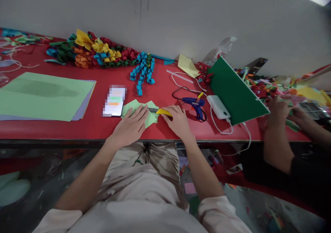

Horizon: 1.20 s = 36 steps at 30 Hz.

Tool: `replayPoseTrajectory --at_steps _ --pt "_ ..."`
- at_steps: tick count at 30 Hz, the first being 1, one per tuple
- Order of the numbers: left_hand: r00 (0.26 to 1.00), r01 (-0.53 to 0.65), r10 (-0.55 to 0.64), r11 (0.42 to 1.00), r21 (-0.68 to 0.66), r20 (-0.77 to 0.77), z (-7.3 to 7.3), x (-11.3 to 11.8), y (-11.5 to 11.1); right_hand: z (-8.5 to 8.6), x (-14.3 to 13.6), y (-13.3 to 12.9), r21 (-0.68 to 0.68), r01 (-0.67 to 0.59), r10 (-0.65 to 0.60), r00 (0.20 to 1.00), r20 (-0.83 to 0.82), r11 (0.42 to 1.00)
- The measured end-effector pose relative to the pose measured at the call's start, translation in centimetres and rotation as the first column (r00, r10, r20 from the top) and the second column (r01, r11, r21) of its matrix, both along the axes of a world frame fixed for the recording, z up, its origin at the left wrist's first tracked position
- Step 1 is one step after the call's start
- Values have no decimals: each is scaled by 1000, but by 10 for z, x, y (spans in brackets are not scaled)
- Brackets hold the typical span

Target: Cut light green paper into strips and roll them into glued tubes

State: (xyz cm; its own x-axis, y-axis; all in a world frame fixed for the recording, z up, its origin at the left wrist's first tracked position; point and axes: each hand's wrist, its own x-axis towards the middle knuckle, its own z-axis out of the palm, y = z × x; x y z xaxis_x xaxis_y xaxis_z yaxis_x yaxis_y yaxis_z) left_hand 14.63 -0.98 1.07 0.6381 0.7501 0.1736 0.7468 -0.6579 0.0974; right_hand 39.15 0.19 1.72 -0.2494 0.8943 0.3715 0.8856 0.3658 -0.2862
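The green paper (152, 118) lies near the bench's (85, 132) front edge, partly beneath the left hand (132, 124), which rests flat, fingers extended. At the paper's right side, the right hand (178, 120) grasps the yellow cutter (163, 112), its grey blade over the paper.

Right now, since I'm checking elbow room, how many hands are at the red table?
4: the left hand on the light green paper, the right hand gripping a yellow-handled tool, and a co-worker's two hands at the far right. Others may be hidden.
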Motion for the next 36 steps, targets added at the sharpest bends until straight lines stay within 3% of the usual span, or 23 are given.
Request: replayPoseTrajectory --at_steps 12,16,18,21,23,30,36 --pt "998 6 -8 1000 24 59 0 -1 -1 -7 -10 10 31 161 -162 987 9 986" --pt "985 -93 83 994 65 151 9 -9 -17 0 -19 9 79 236 -238 971 13 968" --pt "973 -153 139 986 65 184 12 -18 -29 6 -26 -2 114 167 -171 985 29 979" --pt "963 -213 201 976 50 179 10 -31 -44 11 -38 -24 31 -203 197 971 137 979" --pt "962 -225 214 973 46 170 7 -36 -49 9 -43 -34 -12 -314 312 939 143 949" --pt "960 -236 225 971 47 170 4 -34 -47 0 -37 -36 34 -299 295 951 91 954" --pt "969 -222 212 972 80 126 2 -32 -48 -2 -29 -52 -38 -285 284 958 -38 958"
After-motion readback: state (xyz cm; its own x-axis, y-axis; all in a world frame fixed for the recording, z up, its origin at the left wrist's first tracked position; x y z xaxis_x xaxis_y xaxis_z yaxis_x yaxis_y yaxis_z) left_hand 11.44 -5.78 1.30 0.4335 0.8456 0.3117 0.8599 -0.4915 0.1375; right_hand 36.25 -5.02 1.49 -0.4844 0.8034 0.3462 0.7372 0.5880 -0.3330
